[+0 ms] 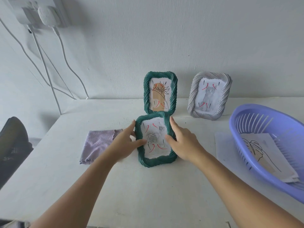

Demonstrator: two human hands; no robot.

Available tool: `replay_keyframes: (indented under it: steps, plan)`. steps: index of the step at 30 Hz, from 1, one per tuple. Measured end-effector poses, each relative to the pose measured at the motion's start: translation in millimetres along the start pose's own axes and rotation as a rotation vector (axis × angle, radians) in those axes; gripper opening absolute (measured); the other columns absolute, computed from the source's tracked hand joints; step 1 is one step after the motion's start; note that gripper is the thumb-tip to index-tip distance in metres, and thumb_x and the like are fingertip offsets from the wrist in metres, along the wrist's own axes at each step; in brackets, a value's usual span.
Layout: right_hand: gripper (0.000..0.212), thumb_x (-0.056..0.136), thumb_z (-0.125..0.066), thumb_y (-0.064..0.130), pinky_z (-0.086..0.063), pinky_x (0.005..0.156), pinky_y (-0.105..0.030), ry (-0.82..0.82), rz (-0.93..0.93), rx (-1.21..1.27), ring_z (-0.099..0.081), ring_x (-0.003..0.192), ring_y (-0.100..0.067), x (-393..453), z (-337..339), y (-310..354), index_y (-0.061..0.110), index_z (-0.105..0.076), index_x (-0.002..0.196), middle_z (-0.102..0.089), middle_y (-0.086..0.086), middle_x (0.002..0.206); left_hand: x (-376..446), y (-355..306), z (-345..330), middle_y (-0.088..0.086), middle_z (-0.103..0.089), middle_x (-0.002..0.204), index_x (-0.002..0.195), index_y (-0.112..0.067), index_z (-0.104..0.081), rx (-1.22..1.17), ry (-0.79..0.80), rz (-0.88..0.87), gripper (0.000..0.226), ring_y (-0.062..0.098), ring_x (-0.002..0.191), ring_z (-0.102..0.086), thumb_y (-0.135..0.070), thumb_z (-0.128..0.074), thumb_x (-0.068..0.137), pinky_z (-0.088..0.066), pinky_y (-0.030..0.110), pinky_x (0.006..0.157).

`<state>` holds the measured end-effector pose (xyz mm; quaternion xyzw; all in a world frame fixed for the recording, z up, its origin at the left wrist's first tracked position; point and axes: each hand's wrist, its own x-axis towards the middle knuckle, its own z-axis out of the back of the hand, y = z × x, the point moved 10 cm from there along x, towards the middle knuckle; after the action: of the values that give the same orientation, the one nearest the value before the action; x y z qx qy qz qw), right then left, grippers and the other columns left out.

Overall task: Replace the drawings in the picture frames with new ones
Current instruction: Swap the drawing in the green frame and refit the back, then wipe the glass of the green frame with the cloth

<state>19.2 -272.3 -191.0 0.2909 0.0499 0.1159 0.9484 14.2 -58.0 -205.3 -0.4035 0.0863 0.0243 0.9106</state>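
A green twisted-rim picture frame [148, 162] with a grey rose drawing stands tilted on the white table [148, 195]. My left hand [126, 142] holds its left edge, thumb lying on the glass. My right hand [182, 142] grips its right edge, thumb on the front. Behind it a second green frame [173, 94] with a plant line drawing stands against the wall. A grey-white frame [194, 94] with a cat drawing stands to its right.
A lilac plastic basket [243, 155] at the right holds loose drawing sheets [269, 155]; another sheet [223, 147] lies under it. A folded lilac cloth [97, 143] lies left of the frame. A dark chair back [13, 145] is at the far left; white cables [49, 76] hang down the wall.
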Motion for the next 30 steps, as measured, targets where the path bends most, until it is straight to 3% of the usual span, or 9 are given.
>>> replay_keyframes:
  steps: [3,6,17,20,22,25,30]
  plan:
    - [0.072,0.102,-0.035,0.056,-0.035,0.098,-0.045,0.003,-0.005,-0.264,-0.049,0.117,-0.029,6.4,-0.3,-7.1,0.026,-0.007,0.162,-0.055,-0.002,0.120,4.5,3.7,-2.5,-0.006,-0.052,0.123,0.162,-0.029,-0.016,0.181,0.005,-0.011,0.094,0.021,0.124,-0.042,-0.058,-0.067,0.089,-0.036,0.040,0.109]
    - [0.071,0.100,-0.033,0.062,-0.030,0.105,-0.046,0.067,-0.050,-0.342,-0.042,0.125,-0.029,3.7,-14.2,-20.2,0.030,-0.014,0.161,-0.047,-0.004,0.131,4.0,5.8,-12.6,0.001,-0.043,0.129,0.161,-0.031,-0.019,0.304,0.050,0.013,0.085,0.027,0.133,-0.030,-0.061,-0.059,0.092,-0.027,0.044,0.116]
    - [0.067,0.101,-0.030,0.062,-0.026,0.108,-0.044,-0.009,-0.062,-0.343,-0.042,0.120,-0.026,-1.2,-19.9,-29.9,0.035,-0.014,0.160,-0.043,0.000,0.124,4.8,8.4,-14.1,-0.001,-0.047,0.117,0.160,-0.034,-0.024,0.273,0.023,-0.044,0.077,0.024,0.122,-0.040,-0.059,-0.058,0.094,-0.036,0.040,0.109]
    - [0.067,0.100,-0.031,0.064,-0.027,0.107,-0.043,-0.041,-0.063,-0.350,-0.042,0.120,-0.026,-1.8,-19.4,-31.6,0.037,-0.016,0.160,-0.045,0.000,0.124,-4.5,5.7,3.3,-0.003,-0.051,0.114,0.158,-0.034,-0.028,0.219,-0.078,-0.104,0.072,0.019,0.108,-0.049,-0.058,-0.055,0.096,-0.045,0.039,0.100]
    - [0.067,0.100,-0.030,0.064,-0.026,0.107,-0.043,-0.044,-0.065,-0.341,-0.042,0.120,-0.026,-1.8,-19.9,-33.3,0.037,-0.016,0.160,-0.045,0.000,0.124,-15.0,8.6,29.5,0.000,-0.054,0.114,0.157,-0.032,-0.033,0.216,-0.227,-0.129,0.062,0.021,0.105,-0.053,-0.051,-0.051,0.101,-0.049,0.043,0.097]
    - [0.066,0.100,-0.030,0.064,-0.026,0.108,-0.043,-0.058,-0.062,-0.341,-0.042,0.119,-0.025,-1.2,-20.3,-34.4,0.038,-0.016,0.160,-0.045,0.001,0.122,-28.1,40.0,79.9,0.014,-0.057,0.122,0.153,-0.028,-0.042,0.283,-0.448,-0.019,0.051,0.034,0.116,-0.052,-0.037,-0.048,0.104,-0.044,0.049,0.102]
    - [0.066,0.100,-0.032,0.063,-0.027,0.108,-0.043,-0.081,-0.053,-0.345,-0.044,0.117,-0.024,-0.8,-21.0,-34.2,0.038,-0.019,0.159,-0.045,0.002,0.119,-47.7,101.8,122.6,0.026,-0.046,0.138,0.158,-0.025,-0.028,0.446,-0.459,0.351,0.060,0.046,0.127,-0.039,-0.035,-0.046,0.102,-0.032,0.051,0.108]
